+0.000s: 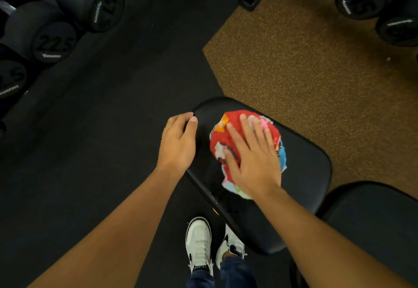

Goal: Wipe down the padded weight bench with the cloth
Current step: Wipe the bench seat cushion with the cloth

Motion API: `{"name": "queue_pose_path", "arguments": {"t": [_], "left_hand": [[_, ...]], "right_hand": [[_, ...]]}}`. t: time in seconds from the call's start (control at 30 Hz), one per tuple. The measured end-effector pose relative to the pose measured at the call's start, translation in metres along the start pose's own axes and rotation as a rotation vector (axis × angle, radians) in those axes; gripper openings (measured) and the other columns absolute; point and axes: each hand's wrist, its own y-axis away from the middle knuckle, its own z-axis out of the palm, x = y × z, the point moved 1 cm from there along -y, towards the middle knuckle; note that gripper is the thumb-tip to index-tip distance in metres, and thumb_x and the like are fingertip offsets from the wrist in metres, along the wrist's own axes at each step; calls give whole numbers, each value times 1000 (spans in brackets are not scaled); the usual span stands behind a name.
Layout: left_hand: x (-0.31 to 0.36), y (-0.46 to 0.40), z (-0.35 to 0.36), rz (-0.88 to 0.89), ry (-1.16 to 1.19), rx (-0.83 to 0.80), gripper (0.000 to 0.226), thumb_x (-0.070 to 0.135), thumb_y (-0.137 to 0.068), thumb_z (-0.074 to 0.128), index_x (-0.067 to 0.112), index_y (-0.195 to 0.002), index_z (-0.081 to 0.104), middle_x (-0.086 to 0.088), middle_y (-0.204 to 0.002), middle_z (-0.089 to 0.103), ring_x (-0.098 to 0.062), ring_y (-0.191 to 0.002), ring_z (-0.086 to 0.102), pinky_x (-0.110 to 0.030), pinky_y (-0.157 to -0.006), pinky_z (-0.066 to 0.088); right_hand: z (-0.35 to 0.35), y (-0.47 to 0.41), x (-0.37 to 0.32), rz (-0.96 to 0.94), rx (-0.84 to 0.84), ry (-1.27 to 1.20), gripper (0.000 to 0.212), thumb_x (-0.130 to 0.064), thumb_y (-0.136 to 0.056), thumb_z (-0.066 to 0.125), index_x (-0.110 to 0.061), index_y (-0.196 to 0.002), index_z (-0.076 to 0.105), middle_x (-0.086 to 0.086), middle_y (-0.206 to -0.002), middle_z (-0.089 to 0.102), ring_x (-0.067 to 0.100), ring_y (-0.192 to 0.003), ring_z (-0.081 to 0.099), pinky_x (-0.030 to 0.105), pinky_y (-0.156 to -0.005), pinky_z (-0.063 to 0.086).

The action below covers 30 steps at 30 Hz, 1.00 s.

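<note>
The black padded bench seat runs from the centre toward the lower right, with a second black pad behind it at the right edge. A bunched cloth, mostly red with blue, pink and orange patches, lies on the seat's far end. My right hand presses flat on the cloth, fingers spread. My left hand grips the seat's left corner, thumb on top of the pad.
Black dumbbells marked 22.5 line the left edge, and more dumbbells sit at the top right. The floor is black rubber on the left and brown speckled matting on the right. My white shoes stand beside the bench.
</note>
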Motion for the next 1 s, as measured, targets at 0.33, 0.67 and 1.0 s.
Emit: {"name": "queue_pose_path", "arguments": {"t": [0.33, 0.67, 1.0], "left_hand": [[3, -2, -10, -69, 103, -45, 25, 40, -98, 40, 31, -111, 60, 11, -121, 53, -5, -112, 49, -18, -88, 34], [-1, -4, -14, -50, 83, -85, 40, 46, -98, 37, 27, -127, 56, 11, -127, 52, -6, -122, 45, -27, -105, 30], [2, 3, -15, 1, 58, -116, 30, 44, -99, 36, 32, -121, 54, 13, -120, 49, -3, -113, 45, -24, -97, 32]], "right_hand": [[11, -14, -72, -110, -70, 21, 57, -46, -100, 29, -20, -151, 28, 8, -160, 18, 30, -148, 2, 50, -119, 5], [2, -43, -23, -40, -6, 34, 56, -43, -99, 28, -20, -150, 30, 8, -160, 20, 29, -148, 11, 48, -119, 9], [11, 13, -64, -137, -116, 25, 56, -45, -100, 27, -22, -152, 25, 6, -160, 16, 27, -149, 0, 51, -119, 8]]}}
